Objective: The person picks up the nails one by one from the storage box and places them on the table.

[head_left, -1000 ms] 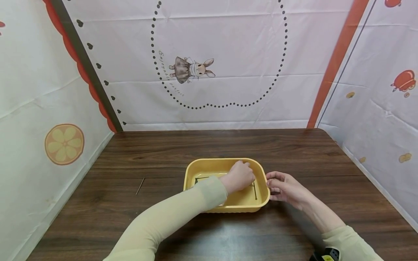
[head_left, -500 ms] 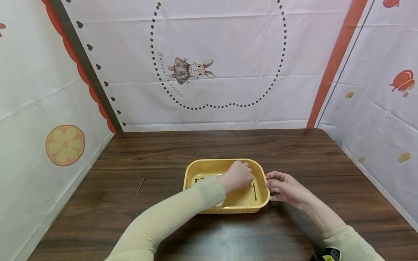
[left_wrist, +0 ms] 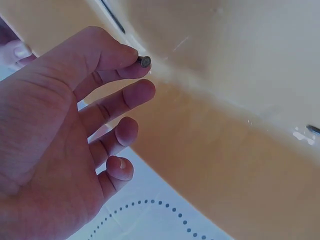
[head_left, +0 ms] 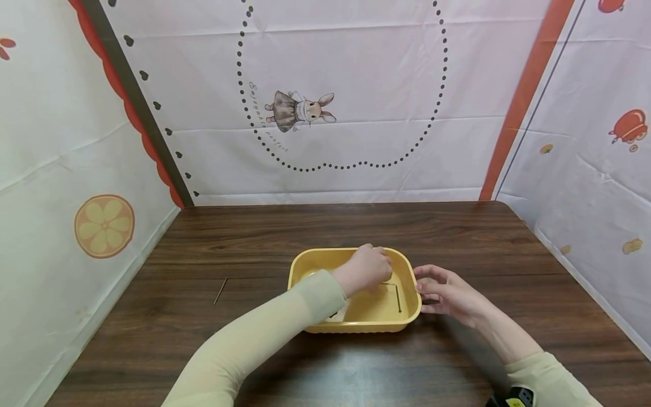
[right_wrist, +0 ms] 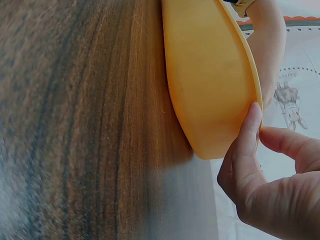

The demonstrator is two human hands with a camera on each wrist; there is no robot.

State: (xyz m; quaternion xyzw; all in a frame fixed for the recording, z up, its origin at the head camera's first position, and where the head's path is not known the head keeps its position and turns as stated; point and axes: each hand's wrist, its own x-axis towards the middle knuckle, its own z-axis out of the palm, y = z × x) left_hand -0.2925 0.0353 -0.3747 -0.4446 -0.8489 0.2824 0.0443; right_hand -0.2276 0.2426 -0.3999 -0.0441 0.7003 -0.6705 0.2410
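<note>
A yellow plastic tray [head_left: 356, 327] stands on the table. My left hand [head_left: 365, 270] is inside it. In the left wrist view, the thumb and index finger of that hand pinch a nail [left_wrist: 145, 61] whose round head sticks out, while the other fingers are loosely bent. A dark nail [head_left: 398, 298] lies at the tray's right side, with a thin piece beside its top end. Also in the left wrist view, the ends of two dark nails [left_wrist: 112, 16] [left_wrist: 314, 130] show in the tray. My right hand [head_left: 447, 294] holds the tray's right end by thumb and finger at the rim.
A thin nail-like rod [head_left: 220, 291] lies on the brown wooden table [head_left: 244, 237], left of the tray. Something pale [head_left: 338, 314] in the tray is partly hidden by the left sleeve. Printed white cloth [head_left: 356, 68] closes off the back and both sides.
My left hand has shifted slightly left and away inside the tray. The sleeve now covers the nail seen earlier at the tray's left back. My right hand keeps its place at the rim.
</note>
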